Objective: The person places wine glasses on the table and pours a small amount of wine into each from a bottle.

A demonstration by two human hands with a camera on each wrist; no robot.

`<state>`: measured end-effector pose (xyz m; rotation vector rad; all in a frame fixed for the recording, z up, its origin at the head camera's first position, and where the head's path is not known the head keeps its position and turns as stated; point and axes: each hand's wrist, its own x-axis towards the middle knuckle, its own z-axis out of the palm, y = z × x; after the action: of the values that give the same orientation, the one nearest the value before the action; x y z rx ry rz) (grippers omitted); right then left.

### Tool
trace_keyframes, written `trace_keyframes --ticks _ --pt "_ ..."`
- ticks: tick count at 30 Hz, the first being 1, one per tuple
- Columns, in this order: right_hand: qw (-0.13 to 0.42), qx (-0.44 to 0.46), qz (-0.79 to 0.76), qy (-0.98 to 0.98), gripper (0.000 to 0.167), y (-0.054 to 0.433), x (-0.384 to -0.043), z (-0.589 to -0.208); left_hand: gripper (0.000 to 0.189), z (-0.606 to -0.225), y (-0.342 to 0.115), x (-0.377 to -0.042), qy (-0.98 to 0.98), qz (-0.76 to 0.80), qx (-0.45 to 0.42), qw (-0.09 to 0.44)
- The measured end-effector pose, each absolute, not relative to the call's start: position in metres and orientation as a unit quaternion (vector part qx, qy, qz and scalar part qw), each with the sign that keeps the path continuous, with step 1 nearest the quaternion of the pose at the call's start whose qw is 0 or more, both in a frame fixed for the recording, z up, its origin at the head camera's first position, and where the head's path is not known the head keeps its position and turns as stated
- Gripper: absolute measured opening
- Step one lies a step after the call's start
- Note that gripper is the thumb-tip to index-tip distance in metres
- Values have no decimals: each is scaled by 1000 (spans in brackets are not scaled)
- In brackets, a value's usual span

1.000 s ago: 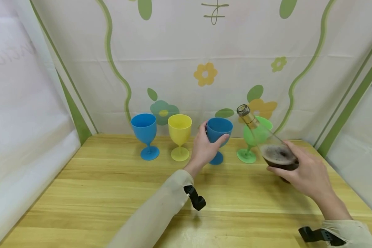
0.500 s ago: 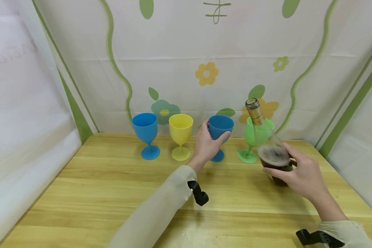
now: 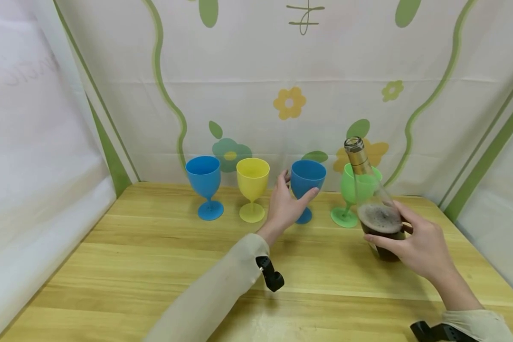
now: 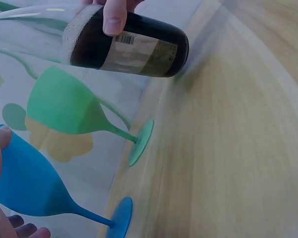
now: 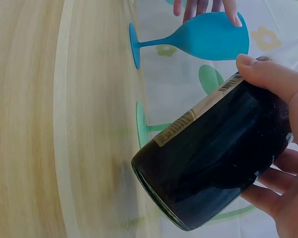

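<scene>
My right hand (image 3: 423,244) grips a clear glass bottle (image 3: 380,219) around its lower body. Dark liquid with foam on top fills its lower part, and the open neck leans slightly left. The base looks just off or on the table; I cannot tell which. My left hand (image 3: 284,208) is at the right-hand blue goblet (image 3: 308,178), which stands upright. In the left wrist view the thumb lies near the rim of that blue goblet (image 4: 32,181), and the other fingers are spread behind it. A green goblet (image 3: 348,190) stands behind the bottle, partly covered by it.
Further left on the wooden table (image 3: 175,266) stand a yellow goblet (image 3: 252,180) and another blue goblet (image 3: 203,176), both upright. A white cloth backdrop (image 3: 239,57) with printed flowers rises right behind the row. White cloth walls flank the table.
The bottle has swung from a leftward tilt to nearly upright, its base coming lower. My left fingers have loosened from the blue goblet, which stays in place.
</scene>
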<state>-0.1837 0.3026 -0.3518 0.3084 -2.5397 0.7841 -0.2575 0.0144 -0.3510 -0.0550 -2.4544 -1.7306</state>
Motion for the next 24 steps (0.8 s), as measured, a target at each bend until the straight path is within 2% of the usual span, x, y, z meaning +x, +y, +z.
trace_keyframes --ticks 14,24 --pt "250 128 278 -919 92 304 -184 -353 91 -359 -4 -224 -809 -579 -39 92" --pt "246 131 273 -921 97 307 -184 -352 74 -362 -21 -206 -781 -608 -71 124"
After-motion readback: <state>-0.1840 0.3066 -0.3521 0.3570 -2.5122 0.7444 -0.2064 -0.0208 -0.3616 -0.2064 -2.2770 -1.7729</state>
